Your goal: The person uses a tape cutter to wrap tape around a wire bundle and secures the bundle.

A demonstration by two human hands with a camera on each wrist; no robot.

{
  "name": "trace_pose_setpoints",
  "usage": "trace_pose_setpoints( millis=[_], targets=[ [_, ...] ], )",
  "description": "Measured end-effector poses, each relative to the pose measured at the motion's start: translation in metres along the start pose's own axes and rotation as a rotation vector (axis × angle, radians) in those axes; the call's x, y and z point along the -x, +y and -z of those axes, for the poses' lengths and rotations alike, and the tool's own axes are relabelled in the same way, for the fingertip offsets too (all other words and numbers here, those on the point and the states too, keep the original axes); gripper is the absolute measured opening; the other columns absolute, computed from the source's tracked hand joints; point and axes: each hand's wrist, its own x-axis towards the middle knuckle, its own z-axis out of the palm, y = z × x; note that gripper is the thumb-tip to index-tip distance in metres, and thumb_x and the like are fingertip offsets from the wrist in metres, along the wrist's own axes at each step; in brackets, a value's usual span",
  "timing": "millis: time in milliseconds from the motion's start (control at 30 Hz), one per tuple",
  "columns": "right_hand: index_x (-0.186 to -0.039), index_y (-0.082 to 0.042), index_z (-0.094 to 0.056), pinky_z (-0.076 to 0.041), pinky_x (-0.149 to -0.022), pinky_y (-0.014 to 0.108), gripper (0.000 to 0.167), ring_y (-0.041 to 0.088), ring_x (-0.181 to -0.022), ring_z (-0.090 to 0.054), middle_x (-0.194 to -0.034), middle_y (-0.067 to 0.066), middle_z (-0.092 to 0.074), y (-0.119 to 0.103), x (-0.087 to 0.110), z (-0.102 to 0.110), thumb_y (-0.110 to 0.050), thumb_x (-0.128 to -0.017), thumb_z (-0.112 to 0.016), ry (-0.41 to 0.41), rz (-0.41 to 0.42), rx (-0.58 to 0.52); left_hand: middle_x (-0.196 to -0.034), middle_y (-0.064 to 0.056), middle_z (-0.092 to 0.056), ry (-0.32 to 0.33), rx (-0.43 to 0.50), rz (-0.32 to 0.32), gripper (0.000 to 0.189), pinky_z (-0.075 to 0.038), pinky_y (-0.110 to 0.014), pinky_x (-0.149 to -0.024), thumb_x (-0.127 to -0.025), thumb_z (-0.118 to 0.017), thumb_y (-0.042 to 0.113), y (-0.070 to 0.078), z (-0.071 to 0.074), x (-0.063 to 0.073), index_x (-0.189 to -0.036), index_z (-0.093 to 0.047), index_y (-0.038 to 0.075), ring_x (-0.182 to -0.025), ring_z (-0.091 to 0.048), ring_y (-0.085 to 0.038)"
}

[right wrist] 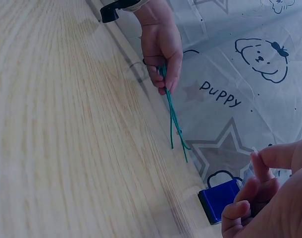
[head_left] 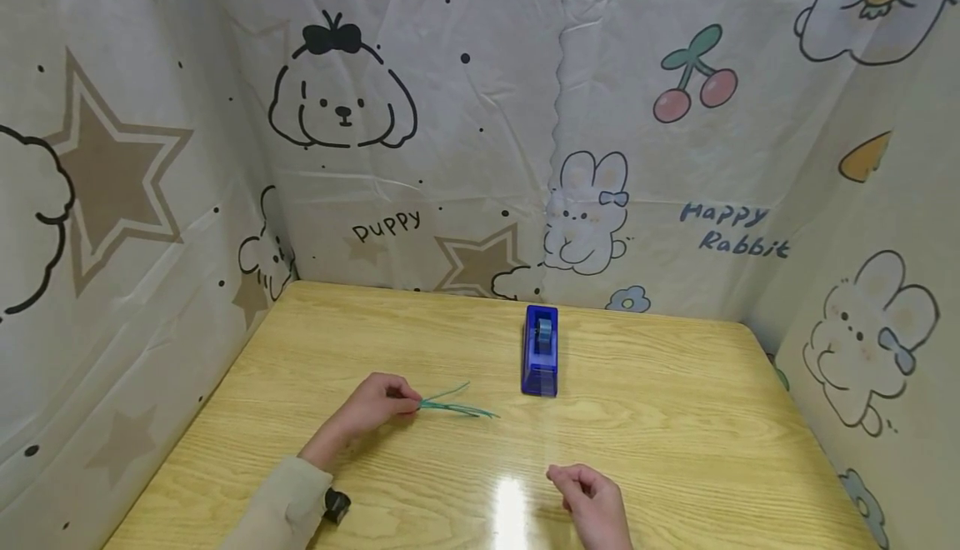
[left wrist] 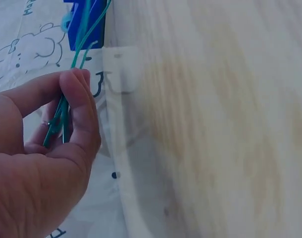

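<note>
My left hand (head_left: pixel 378 404) pinches a small bundle of thin green wires (head_left: pixel 459 407) above the left middle of the table. In the left wrist view, the wires (left wrist: pixel 66 116) run between thumb and fingers, with their short ends inside the hand. A blue tape dispenser (head_left: pixel 540 371) with a roll in it stands at the back middle. From its front, a faint strip of clear tape (head_left: pixel 550 433) stretches toward the near side. My right hand (head_left: pixel 595 502) pinches the end of that strip between thumb and index finger. In the right wrist view, a glassy bit shows at those fingertips.
The wooden table (head_left: pixel 675 417) is walled on the left, back and right by a printed cloth (head_left: pixel 480 117). A black band piece (head_left: pixel 337 506) sits at my left wrist by the sleeve. Light glares off the table's near middle.
</note>
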Motion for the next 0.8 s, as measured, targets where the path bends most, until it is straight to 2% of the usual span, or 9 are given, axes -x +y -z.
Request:
trace_pose_setpoints(
  millis=[167,367,567,800],
  targets=[
    [-0.100,0.006,-0.075,-0.040,-0.057,0.023,0.027,0.013,-0.065,-0.050,-0.067,-0.005,-0.053,-0.0012,0.0000,-0.0010,-0.021,-0.098,-0.071,0.000,0.003,-0.001,-0.099,-0.007,-0.076,0.017,-0.072,0.040,0.009,-0.058,-0.029,-0.077,-0.094,-0.075,0.008,-0.0022,-0.0060,-0.0012,-0.097,-0.078,0.000,-0.087,-0.067,-0.014],
    [-0.098,0.004,-0.076,-0.038,-0.055,0.024,0.024,0.013,-0.064,-0.050,-0.065,-0.005,-0.052,-0.0020,-0.0004,-0.0016,-0.020,-0.098,-0.071,0.000,0.004,-0.002,-0.094,-0.006,-0.078,0.020,-0.140,0.041,0.006,-0.055,-0.028,-0.073,-0.090,-0.080,0.008,-0.0034,-0.0094,-0.0008,-0.093,-0.082,0.004,-0.085,-0.066,-0.013],
    [-0.100,0.006,-0.076,-0.038,-0.055,0.023,0.027,0.012,-0.064,-0.050,-0.065,-0.005,-0.052,-0.0006,-0.0009,-0.0011,-0.020,-0.098,-0.071,0.000,0.013,0.000,-0.095,-0.007,-0.078,-0.001,-0.146,0.042,0.007,-0.056,-0.029,-0.072,-0.090,-0.079,0.006,-0.0038,-0.0106,-0.0004,-0.095,-0.082,0.001,-0.086,-0.066,-0.013],
    [-0.097,0.003,-0.076,-0.039,-0.055,0.023,0.025,0.012,-0.063,-0.050,-0.066,-0.004,-0.053,-0.0020,-0.0001,0.0000,-0.021,-0.097,-0.072,0.008,0.001,0.000,-0.090,-0.006,-0.075,-0.031,-0.137,0.001,0.008,-0.050,-0.025,-0.066,-0.094,-0.076,0.009,-0.0007,-0.0104,-0.0011,-0.097,-0.080,0.002,-0.080,-0.061,-0.015]
  ],
)
